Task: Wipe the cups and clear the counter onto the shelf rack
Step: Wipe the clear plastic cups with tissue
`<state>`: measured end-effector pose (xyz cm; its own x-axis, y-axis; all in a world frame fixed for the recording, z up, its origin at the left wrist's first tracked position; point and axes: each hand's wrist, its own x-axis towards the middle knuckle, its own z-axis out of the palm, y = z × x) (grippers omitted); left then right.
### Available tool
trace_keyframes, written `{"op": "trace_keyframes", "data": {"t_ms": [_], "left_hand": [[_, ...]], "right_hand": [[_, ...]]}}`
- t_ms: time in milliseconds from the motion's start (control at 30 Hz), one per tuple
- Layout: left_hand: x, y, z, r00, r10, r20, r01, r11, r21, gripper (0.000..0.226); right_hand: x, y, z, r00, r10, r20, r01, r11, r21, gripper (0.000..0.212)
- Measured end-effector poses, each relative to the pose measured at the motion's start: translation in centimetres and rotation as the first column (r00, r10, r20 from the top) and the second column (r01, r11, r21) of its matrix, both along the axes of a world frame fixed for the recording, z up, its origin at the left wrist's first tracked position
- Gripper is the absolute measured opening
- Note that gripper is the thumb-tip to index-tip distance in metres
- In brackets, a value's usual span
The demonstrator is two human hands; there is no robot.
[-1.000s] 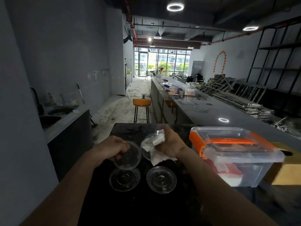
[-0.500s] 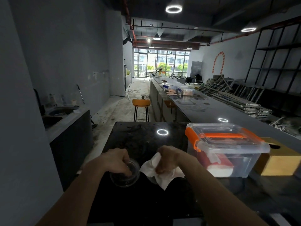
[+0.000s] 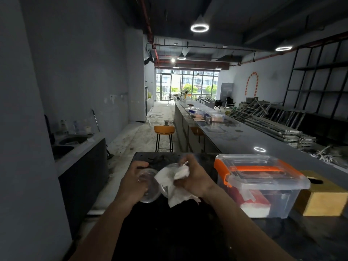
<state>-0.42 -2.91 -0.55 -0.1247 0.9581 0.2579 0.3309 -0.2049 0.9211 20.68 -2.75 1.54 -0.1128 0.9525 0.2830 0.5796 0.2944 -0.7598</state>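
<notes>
**Cup lifted again and the cloth is back on it**

You stand at the dark bench (image 3: 169,232), with the clear storage box (image 3: 263,187) with orange latches on your right and a yellow box (image 3: 323,200) just behind it. Compared with half a second ago, your view has gone up a little and both hands have come up from the bench surface: before, the cup was low, near the bench top, and now you hold it in the air, tilted on its side. The two other clear cups that were in front of you one second ago are not in view now. I judge that you are in the wiping step of one cup, and nothing has gone to the shelf rack yet.

Your left hand (image 3: 131,185) is closed around the clear cup (image 3: 149,187), with the fingers (image 3: 139,165) curled over its upper side and the palm behind it. Your right hand (image 3: 195,178) is closed on the white cloth (image 3: 175,183), bunched between thumb and fingers. The cloth touches the right side of the cup, and a loose corner hangs below. Whether the cloth goes inside the cup, I cannot tell.
</notes>
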Motion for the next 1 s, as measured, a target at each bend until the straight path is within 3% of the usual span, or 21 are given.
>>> {"op": "trace_keyframes", "data": {"t_ms": [67,233,333,400,533,600,667,700,733,800,867,1000], "left_hand": [[1.0,-0.5,0.7,0.984,-0.030,0.175,0.028,0.999,0.015,0.043],[2.8,-0.1,1.0,0.898,-0.156,0.411,0.204,0.976,-0.076,0.016],[2.8,-0.6,0.6,0.943,-0.240,0.232,0.260,0.964,-0.059,0.035],[2.3,-1.0,0.6,0.945,-0.248,0.212,0.260,0.965,-0.034,0.046],[1.5,-1.0,0.7,0.943,-0.266,0.199,0.268,0.963,0.017,0.038],[1.0,-1.3,0.8,0.926,-0.310,0.217,0.314,0.949,0.015,0.035],[0.5,-1.1,0.4,0.922,-0.345,0.176,0.353,0.936,-0.012,0.044],[0.1,-0.9,0.3,0.929,-0.340,0.147,0.348,0.937,-0.033,0.049],[-0.3,-0.6,0.1,0.936,-0.326,0.134,0.333,0.942,-0.037,0.051],[-0.8,-0.4,0.0,0.942,-0.295,0.160,0.300,0.954,-0.011,0.050],[-1.5,-0.3,0.0,0.945,-0.275,0.178,0.272,0.961,0.042,0.048],[-3.6,-0.1,-0.3,0.945,-0.222,0.240,0.201,0.973,0.110,0.048]], "right_hand": [[-0.7,0.2,-0.1,0.996,0.038,-0.078,-0.040,0.999,-0.021,0.063],[-3.2,0.2,-0.9,0.999,-0.045,-0.007,0.045,0.999,-0.029,0.083],[-3.9,-0.4,-0.6,0.997,-0.051,0.062,0.052,0.999,-0.006,0.088],[-4.1,-0.3,-0.7,0.997,-0.015,0.074,0.015,1.000,0.005,0.093],[-4.6,0.4,-0.6,0.995,-0.009,0.099,0.012,1.000,-0.024,0.106],[-4.4,0.7,-0.8,0.987,0.015,0.163,-0.017,1.000,0.006,0.097],[-5.1,1.1,-0.6,0.957,0.089,0.277,-0.106,0.993,0.047,0.061],[-5.9,1.4,-0.8,0.973,0.121,0.198,-0.128,0.991,0.028,0.045],[-6.2,1.4,-0.6,0.982,0.139,0.124,-0.139,0.990,-0.010,0.045],[-6.3,0.8,-0.6,0.959,0.155,0.238,-0.162,0.987,0.008,0.069],[-6.9,0.9,-0.5,0.983,0.181,0.043,-0.178,0.982,-0.065,0.089],[-7.3,1.1,-0.6,0.973,0.201,-0.118,-0.211,0.973,-0.088,0.082]]}}
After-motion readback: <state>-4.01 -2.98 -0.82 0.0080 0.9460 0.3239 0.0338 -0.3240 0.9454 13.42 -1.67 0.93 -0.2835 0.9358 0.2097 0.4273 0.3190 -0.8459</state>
